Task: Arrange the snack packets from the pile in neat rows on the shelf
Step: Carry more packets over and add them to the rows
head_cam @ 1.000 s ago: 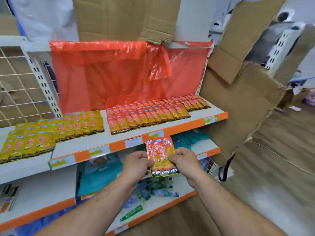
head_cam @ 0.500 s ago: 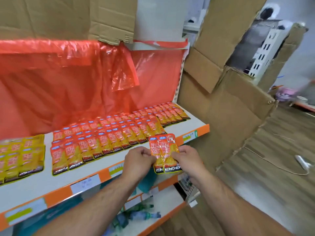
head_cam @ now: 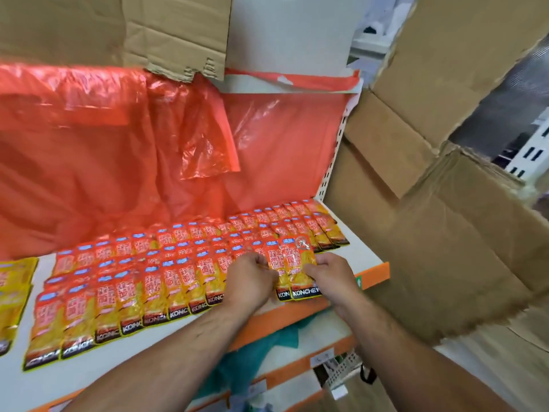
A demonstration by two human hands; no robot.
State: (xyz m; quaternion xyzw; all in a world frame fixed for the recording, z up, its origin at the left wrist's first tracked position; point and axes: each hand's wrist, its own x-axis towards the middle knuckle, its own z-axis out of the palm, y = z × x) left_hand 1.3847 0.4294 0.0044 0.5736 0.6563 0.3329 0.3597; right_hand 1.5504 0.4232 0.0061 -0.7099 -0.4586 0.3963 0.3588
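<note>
Orange-red packets (head_cam: 293,267) are pinched at their sides by the left hand (head_cam: 249,281) and right hand (head_cam: 329,274), over the shelf's (head_cam: 364,251) front edge, beside the laid rows (head_cam: 166,281).

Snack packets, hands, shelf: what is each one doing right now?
held packets: two, overlapping, by the front row's right end
left hand: pinches their left edge
right hand: pinches their right edge
shelf: partly filled
red packets: flat in overlapping rows
yellow packets: flat at the left
red plastic sheet: hanging crumpled behind the rows
cardboard: flattened, at the right
</note>
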